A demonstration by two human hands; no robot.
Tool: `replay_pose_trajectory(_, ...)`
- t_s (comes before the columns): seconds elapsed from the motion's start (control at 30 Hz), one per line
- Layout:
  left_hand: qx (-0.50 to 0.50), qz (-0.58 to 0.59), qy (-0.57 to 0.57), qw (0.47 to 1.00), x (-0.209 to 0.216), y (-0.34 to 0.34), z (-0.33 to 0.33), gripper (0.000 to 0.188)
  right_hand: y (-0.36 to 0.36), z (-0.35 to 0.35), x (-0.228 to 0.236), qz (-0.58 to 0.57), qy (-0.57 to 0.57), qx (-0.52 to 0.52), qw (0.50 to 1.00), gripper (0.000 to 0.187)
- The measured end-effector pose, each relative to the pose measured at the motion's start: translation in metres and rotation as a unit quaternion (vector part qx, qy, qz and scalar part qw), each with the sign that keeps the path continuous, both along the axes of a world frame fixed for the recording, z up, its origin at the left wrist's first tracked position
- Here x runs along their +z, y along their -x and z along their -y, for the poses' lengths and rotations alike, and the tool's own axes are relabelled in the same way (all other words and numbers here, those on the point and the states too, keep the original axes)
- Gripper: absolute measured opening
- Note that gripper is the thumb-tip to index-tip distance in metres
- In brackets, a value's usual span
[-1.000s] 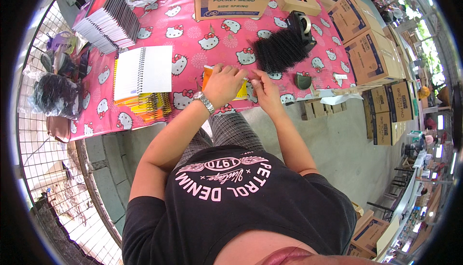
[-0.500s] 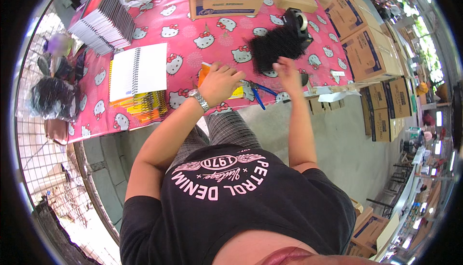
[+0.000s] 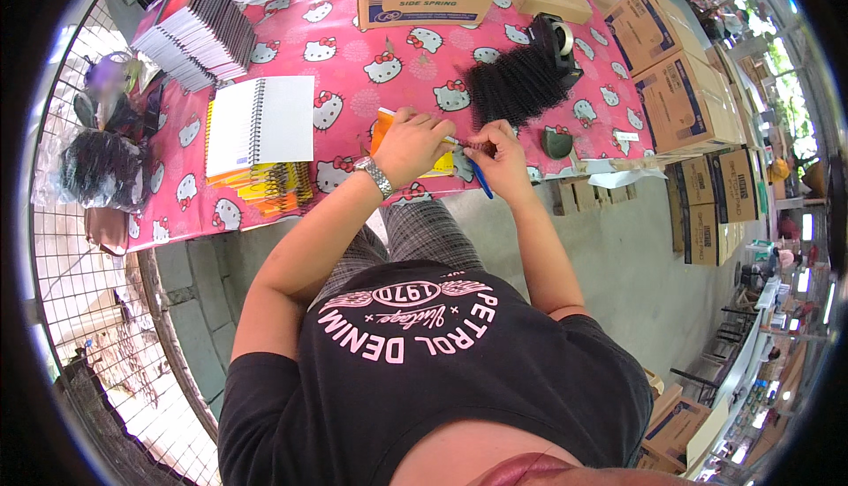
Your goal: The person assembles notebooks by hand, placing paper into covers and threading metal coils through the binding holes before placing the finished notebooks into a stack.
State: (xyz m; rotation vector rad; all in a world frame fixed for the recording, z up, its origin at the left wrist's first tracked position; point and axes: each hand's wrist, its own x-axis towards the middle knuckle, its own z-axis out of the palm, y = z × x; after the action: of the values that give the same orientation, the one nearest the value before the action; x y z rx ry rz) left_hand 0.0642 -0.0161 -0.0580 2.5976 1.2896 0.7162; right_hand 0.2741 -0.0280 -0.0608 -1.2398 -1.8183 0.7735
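Observation:
My left hand [image 3: 415, 148], with a watch at its wrist, is closed over a small notebook with orange and yellow covers [image 3: 382, 130] near the table's front edge. At the notebook's right edge, my right hand [image 3: 502, 163] pinches what looks like a thin black spiral coil [image 3: 475, 145], mostly hidden by the fingers. Blue-handled pliers [image 3: 481, 182] lie under the right hand, partly covered. Beyond that hand spreads a pile of black spiral coils [image 3: 512, 88]. A stack of spiral notebooks [image 3: 261, 128], the top one turned to a white page, sits left of my left hand.
The table has a pink patterned cloth [image 3: 353, 57]. A tape dispenser [image 3: 558, 40] stands behind the coils, a dark rounded object [image 3: 556, 142] right of them. A tall notebook stack [image 3: 199, 31] is at far left. Cartons [image 3: 428, 0] stand at the back and cartons [image 3: 676, 102] at right.
My right hand has come from beside the coil pile leftward and nearer, to the notebook's edge, covering part of the pliers. The left hand stays on the notebook.

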Motion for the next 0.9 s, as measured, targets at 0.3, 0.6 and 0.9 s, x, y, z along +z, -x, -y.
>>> replay_pose_trajectory(0.3,-0.004,-0.025,-0.028,0.999,0.008,-0.001,0.011,0.027,-0.009,0.005,0.017,-0.097,0.257,0.084,0.958,0.027)
replay_pose_trajectory(0.6,-0.017,-0.040,0.013,0.999,0.009,0.008,0.014,0.024,-0.071,-0.050,-0.034,0.073,-0.079,-0.143,0.984,0.034)
replay_pose_trajectory(0.9,0.161,-0.070,-0.074,0.982,-0.010,0.017,0.025,0.028,-0.127,-0.062,-0.072,0.320,0.109,-0.230,0.913,0.045)
